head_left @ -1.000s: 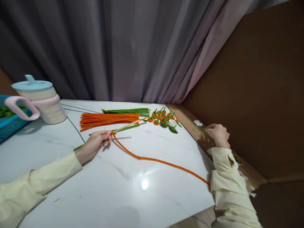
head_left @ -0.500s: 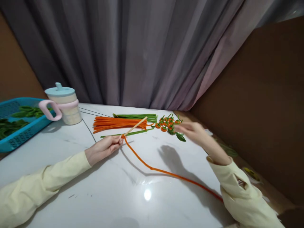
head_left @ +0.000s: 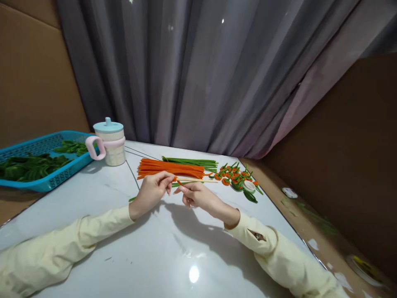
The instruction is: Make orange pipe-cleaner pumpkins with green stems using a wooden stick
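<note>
Both hands meet over the middle of the white marble-look tabletop [head_left: 93, 194]. The left hand [head_left: 152, 193] pinches the near end of a thin wooden stick [head_left: 198, 180], fingers closed on it where a bit of fuzzy orange pipe cleaner [head_left: 178, 181] is wrapped. The stick lies almost level, long axis running left to right, its free tip pointing toward the right edge of the tabletop. It is pale, smooth and straight, slim as a skewer. The right hand [head_left: 198, 196] sits just beside, fingers curled narrow under the stick at the orange wrap; whether it truly grips is hard to tell. Behind the hands, toward the far edge, lies a flat bundle of orange pipe cleaners [head_left: 169, 168], with a bundle of green pipe cleaners [head_left: 192, 162] just beyond. To their right, a cluster of small orange-and-green flowers [head_left: 234, 176]. Far left corner: a lidded cup [head_left: 109, 140] with a pink handle, beside a blue mesh basket [head_left: 58, 179] of green leaves.
</note>
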Demonstrator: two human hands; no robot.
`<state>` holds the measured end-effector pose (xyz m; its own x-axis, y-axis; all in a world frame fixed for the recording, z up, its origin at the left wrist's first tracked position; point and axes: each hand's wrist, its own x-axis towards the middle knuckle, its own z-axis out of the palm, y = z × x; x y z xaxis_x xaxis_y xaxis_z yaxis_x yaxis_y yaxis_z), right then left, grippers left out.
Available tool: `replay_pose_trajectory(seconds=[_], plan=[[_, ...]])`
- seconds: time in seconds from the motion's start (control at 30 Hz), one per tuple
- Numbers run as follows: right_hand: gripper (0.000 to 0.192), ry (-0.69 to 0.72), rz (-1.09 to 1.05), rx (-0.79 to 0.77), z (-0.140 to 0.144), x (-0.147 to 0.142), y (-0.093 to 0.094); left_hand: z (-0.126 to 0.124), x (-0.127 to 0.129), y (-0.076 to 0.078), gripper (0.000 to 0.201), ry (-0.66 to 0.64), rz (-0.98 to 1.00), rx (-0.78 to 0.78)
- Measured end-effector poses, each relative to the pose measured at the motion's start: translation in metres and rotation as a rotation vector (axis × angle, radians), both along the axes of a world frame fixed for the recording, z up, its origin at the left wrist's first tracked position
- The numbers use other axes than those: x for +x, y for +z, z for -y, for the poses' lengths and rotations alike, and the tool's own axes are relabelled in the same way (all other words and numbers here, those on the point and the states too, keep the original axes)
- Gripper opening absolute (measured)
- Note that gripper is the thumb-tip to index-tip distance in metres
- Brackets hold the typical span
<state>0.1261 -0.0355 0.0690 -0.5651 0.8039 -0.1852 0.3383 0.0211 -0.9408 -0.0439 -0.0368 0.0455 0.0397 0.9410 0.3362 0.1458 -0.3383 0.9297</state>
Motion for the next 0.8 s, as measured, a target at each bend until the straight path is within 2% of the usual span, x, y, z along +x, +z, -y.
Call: replay_pose_trajectory(seconds=[0.13,0.23,0.33,0.4,0.5,0.63,0.8], plan=[[0.031,0.081,0.315,0.461,0.009,-0.003,0.007,0.005,0.000,-0.003,0.012,0.103,-0.121,0.175],[0.020,0.117,0.588,0.755,0.019,-0.005,0.013,0.009,-0.001,-0.003,0.019,0.086,-0.201,0.284],[0.022,0.173,0.778,0.924,0.023,-0.002,0.021,0.009,-0.003,-0.003,0.024,0.021,-0.293,0.343],[0.027,0.215,0.842,1.024,0.023,0.003,0.027,0.008,-0.004,0.000,0.026,-0.008,-0.333,0.356],[0.025,0.251,0.908,1.172,0.021,0.011,0.035,0.011,-0.004,0.010,0.024,-0.035,-0.363,0.354],[0.023,0.237,0.861,1.186,0.014,0.021,0.043,0.022,-0.002,0.025,0.020,-0.086,-0.381,0.344],[0.018,0.382,0.542,0.982,-0.001,0.030,0.045,0.032,0.000,0.034,0.023,-0.235,-0.356,0.240]])
